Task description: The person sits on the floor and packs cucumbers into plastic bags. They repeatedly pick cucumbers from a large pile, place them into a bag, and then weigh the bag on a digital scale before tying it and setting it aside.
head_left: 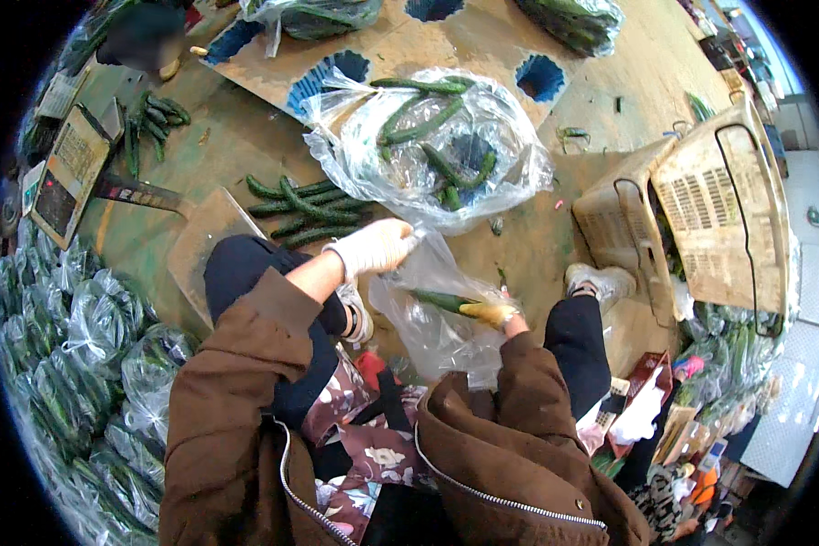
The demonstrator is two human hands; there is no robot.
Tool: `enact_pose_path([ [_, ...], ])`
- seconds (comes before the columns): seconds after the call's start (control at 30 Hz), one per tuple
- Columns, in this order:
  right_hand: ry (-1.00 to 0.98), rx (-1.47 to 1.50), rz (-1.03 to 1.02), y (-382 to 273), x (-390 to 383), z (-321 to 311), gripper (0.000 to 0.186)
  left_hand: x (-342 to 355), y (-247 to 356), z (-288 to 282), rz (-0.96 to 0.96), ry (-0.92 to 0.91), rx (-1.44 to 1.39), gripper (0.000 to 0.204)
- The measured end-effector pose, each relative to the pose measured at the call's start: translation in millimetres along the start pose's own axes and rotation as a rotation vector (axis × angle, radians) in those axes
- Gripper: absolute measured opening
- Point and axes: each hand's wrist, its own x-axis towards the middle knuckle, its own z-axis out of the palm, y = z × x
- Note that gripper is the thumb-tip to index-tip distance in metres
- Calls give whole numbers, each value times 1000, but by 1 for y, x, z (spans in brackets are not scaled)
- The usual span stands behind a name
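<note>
Grip of the right hand (493, 312), in a yellowed glove, is closed on one end of a long dark-green cucumber (437, 298), just right of and below the frame's centre. The left hand (375, 247), in a white glove, has its grip narrowed on the upper edge of a thin clear plastic bag (439, 344); the cucumber overlaps this bag, but I cannot tell whether it is inside. Near the left hand lies a pile of bumpy green cucumbers (305, 214). At upper centre, a wide-mouthed clear bag (520, 177) holds several curved cucumbers (428, 126). Slotted beige plastic crates (696, 189) stand at right; filled clear bags (96, 314) crowd the lower left.
</note>
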Motion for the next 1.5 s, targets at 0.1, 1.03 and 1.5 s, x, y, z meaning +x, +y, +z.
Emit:
enact_pose_path([
  [0.1, -457, 562, -289, -58, -18, -80, 44, 1, -7, 4, 260, 67, 248, 37],
  [1.03, 1003, -775, -327, -255, 311, -221, 29, 3, 60, -9, 86, -401, 333, 27],
  [1.5, 233, 1152, -872, -161, -20, -190, 38, 10, -9, -6, 78, 177, -503, 27],
])
